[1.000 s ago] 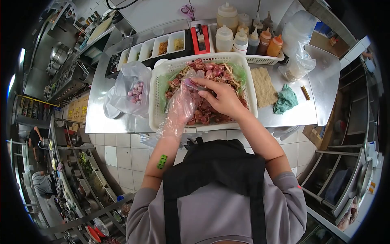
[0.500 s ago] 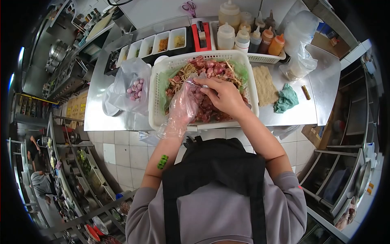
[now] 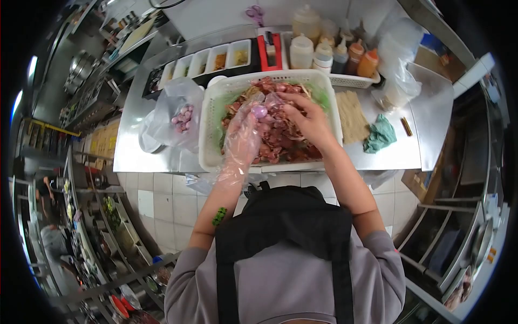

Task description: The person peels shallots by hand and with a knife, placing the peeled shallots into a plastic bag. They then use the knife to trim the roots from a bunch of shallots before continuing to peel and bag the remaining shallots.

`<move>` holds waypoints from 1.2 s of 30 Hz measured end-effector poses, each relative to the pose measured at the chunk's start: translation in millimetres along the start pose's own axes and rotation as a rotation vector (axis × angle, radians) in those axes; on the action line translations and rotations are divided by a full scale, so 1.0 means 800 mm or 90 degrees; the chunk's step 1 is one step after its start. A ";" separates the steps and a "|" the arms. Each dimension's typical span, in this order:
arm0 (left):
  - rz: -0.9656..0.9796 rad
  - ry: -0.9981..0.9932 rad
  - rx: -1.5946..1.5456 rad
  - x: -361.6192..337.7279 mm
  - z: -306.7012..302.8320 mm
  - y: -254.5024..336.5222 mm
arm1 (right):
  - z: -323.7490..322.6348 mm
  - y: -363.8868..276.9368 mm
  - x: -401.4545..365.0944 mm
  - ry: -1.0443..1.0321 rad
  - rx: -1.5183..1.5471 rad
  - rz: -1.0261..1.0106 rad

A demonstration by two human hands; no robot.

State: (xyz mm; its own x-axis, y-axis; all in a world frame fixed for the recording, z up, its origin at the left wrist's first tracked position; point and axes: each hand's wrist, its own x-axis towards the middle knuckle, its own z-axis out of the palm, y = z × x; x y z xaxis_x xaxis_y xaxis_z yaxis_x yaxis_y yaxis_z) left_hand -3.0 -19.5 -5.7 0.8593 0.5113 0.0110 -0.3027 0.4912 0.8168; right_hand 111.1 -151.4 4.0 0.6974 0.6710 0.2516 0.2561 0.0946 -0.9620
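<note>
My left hand, in a clear plastic glove, holds a peeled purple shallot at its fingertips above the basket. Close to the right of it, my bare right hand has its fingers curled; what lies at its fingertips is blurred and I cannot make it out. Under both hands, unpeeled shallots and loose skins fill a white plastic basket lined with green film. Left of the basket, an opened clear bag contains several peeled shallots.
Behind the basket stand spice trays, a red-framed holder and sauce bottles. To the right lie a brown cloth, a green cloth and a filled plastic bag. Another person is far left.
My right fingers have moved slightly right, away from the left fingertips, and spread wider. The thin shiny edge seen at them no longer shows. The purple shallot in my left hand is now exposed.
</note>
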 end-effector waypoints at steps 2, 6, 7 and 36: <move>0.000 0.029 -0.054 -0.004 -0.003 0.007 | 0.002 0.011 0.005 0.038 -0.105 -0.041; -0.014 0.040 -0.128 -0.008 -0.030 0.027 | 0.004 -0.001 0.003 0.035 -0.262 -0.034; -0.042 0.031 -0.177 -0.012 -0.023 0.044 | 0.005 0.000 0.003 0.044 -0.333 -0.016; -0.090 -0.323 0.725 0.015 -0.046 0.143 | 0.001 0.015 0.001 -0.019 -0.377 -0.031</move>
State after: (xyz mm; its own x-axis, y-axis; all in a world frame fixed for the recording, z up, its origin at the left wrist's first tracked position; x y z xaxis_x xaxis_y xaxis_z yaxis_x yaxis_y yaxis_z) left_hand -42.3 68.8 66.5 0.9934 0.0511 -0.1028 0.1146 -0.4975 0.8599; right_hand 114.5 -149.4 -7.6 0.6580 0.6977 0.2831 0.6239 -0.2947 -0.7238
